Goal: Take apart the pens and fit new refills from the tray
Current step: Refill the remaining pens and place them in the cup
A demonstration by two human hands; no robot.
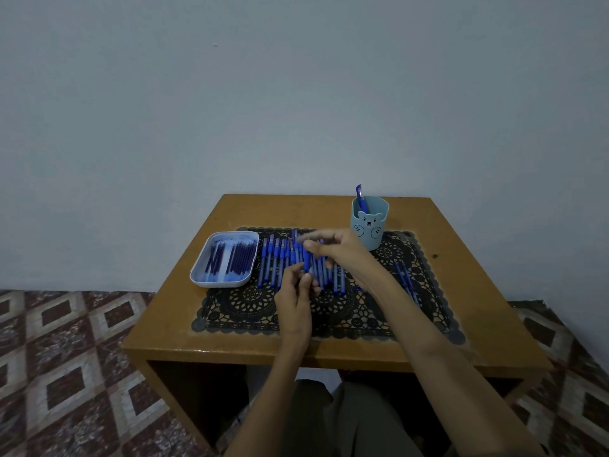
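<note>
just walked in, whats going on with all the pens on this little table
A person sits at a small wooden table holding one blue pen above a black lace mat. The left hand grips its lower part and the right hand pinches its upper end, apparently working it apart. A row of pens lies on the mat. The white tray on the left holds refills, and a bear-faced cup holds a single pen.

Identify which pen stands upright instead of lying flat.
The pen in the bear-faced cup: it stands upright, while the row of other pens lies flat on the black mat.
</note>
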